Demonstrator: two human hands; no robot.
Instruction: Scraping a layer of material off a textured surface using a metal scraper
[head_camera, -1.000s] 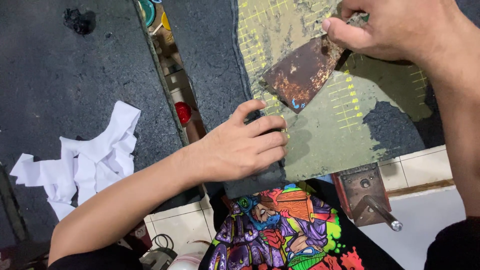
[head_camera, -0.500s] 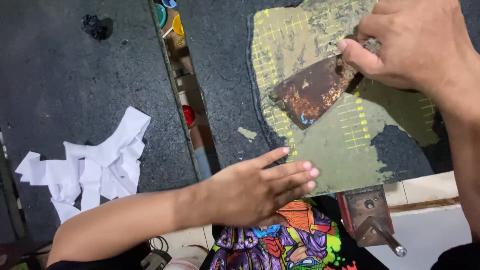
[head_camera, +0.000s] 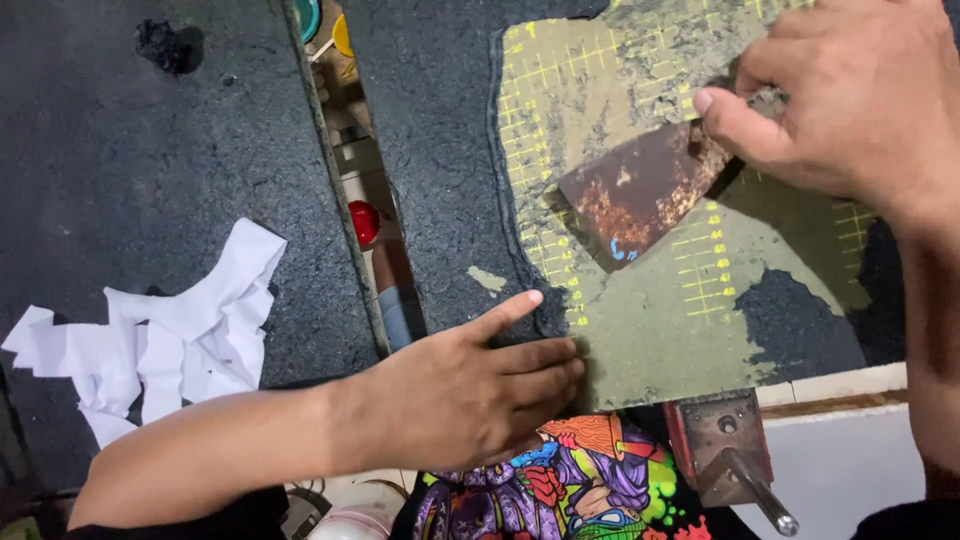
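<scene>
Scraper (head_camera: 640, 190): rusty flat blade, lying on the yellow-green gridded mat (head_camera: 640, 330), upper centre-right of the head view. Long axis runs from about 8 o'clock (free blade edge) to 2 o'clock (handle end). Blade face is low against the mat, leading edge toward the boundary where dark felt (head_camera: 440, 170) covers the mat.

Right hand (head_camera: 850, 100): clamped on the scraper's upper end, thumb pressed on the blade top, fingers curled over the handle, which is hidden. This hand sits at 2 o'clock from the blade and is the one touching it.

Left hand (head_camera: 470, 400): flat, fingers together and extended, palm down across the felt edge and the mat's near margin. It holds nothing. It lies at 7 o'clock from the blade, apart from it; bare mat between.

Hands well apart, blade edge pointing toward the left one.

Outward: metal clamp (head_camera: 725, 445) on the table edge at 5 o'clock; bright printed cloth (head_camera: 560, 490) below the left hand; white paper scraps (head_camera: 170, 340) far off at 9 o'clock, on a second dark panel beyond a gap.
</scene>
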